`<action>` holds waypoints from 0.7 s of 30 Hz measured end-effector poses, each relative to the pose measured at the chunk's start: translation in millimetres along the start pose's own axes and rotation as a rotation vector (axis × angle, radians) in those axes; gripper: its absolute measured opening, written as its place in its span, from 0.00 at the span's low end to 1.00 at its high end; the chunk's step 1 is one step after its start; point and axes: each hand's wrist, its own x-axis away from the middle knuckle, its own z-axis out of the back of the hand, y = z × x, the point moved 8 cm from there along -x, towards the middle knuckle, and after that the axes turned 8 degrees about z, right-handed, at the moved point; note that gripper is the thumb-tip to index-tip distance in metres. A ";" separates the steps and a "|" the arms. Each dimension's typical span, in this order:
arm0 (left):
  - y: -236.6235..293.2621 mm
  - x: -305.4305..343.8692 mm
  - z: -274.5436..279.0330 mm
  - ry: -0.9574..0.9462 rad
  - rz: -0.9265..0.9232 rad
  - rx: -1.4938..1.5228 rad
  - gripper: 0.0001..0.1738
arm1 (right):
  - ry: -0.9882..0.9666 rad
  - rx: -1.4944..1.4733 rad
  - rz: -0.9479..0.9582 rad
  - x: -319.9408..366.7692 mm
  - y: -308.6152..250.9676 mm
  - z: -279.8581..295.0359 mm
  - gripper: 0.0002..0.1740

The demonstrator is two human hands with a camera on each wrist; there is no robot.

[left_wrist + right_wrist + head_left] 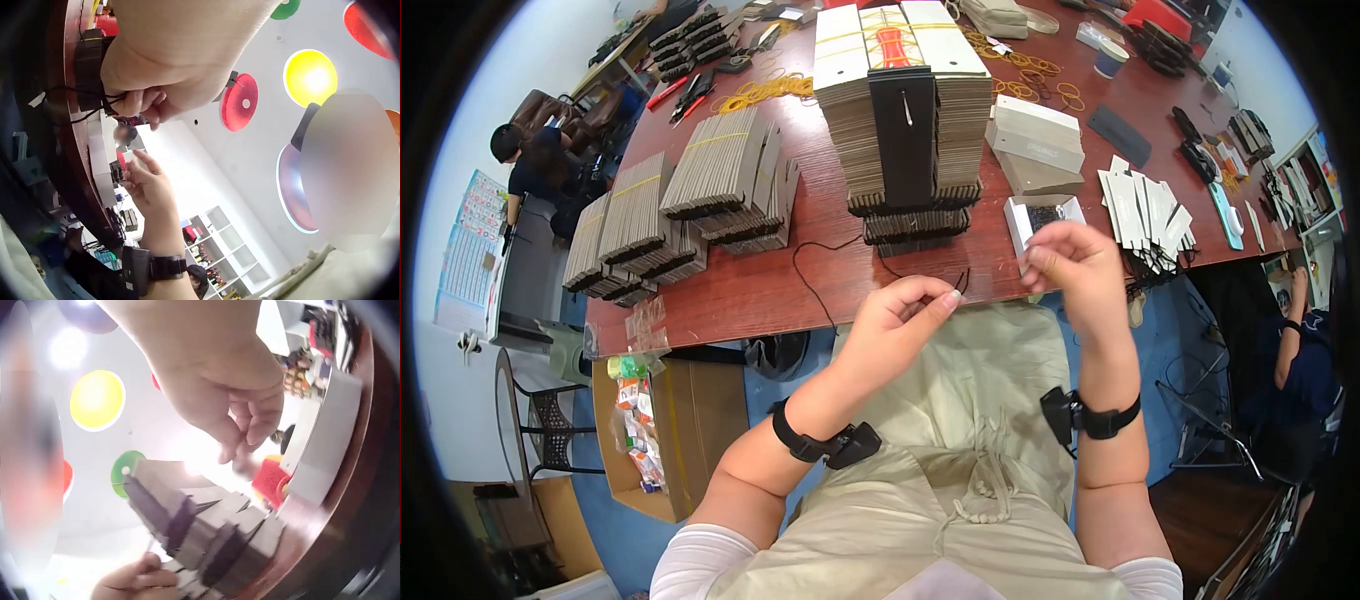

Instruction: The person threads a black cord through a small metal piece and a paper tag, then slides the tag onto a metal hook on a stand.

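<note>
The cord (805, 283) is thin and black – it loops slackly over the bench (740, 290) edge, in front of a stack (905, 130) of flat bags whose red-and-yellow print is too small to read. The left hand (900, 310) has its grip pinched on the cord – the right hand (1075, 262) has fingertips bunched, on what I cannot tell

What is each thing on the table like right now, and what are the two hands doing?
left hand: pinches the black cord.
right hand: fingertips drawn together; what they hold is too small to tell.
black cord: slack, lying on the table.
small white box: open.
tall card stack: upright, a black card leaning on its front.
grey card bundles: banded, lying tilted.
rubber bands: loose, scattered.
</note>
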 end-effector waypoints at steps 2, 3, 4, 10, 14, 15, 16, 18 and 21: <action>4.8 1.2 -3.1 -0.013 -0.074 -0.065 0.06 | -0.075 -0.176 -0.005 10.4 4.5 -21.9 0.03; 6.7 1.6 -3.8 -0.018 -0.126 -0.112 0.06 | -0.082 -0.238 -0.003 14.4 4.3 -31.0 0.03; 9.3 3.0 -4.6 -0.023 -0.177 -0.159 0.06 | -0.089 -0.301 -0.003 17.9 4.2 -40.2 0.03; 36.4 15.8 -9.4 0.057 -0.361 -0.509 0.04 | -0.132 -0.715 -0.328 31.5 26.0 -57.4 0.04; 41.7 19.7 -9.0 0.111 -0.393 -0.580 0.04 | -0.122 -0.650 -0.369 32.3 24.7 -55.9 0.05; 41.4 19.7 -8.4 0.116 -0.404 -0.583 0.04 | -0.120 -0.635 -0.355 31.9 23.9 -55.7 0.06; 41.4 19.9 -8.0 0.121 -0.415 -0.586 0.04 | -0.117 -0.621 -0.340 32.1 23.4 -55.4 0.06; 40.1 20.1 -7.3 0.123 -0.404 -0.600 0.04 | -0.112 -0.595 -0.314 33.5 22.7 -55.0 0.08; 39.3 20.7 -7.1 0.128 -0.396 -0.619 0.04 | -0.106 -0.577 -0.289 35.3 23.6 -54.5 0.08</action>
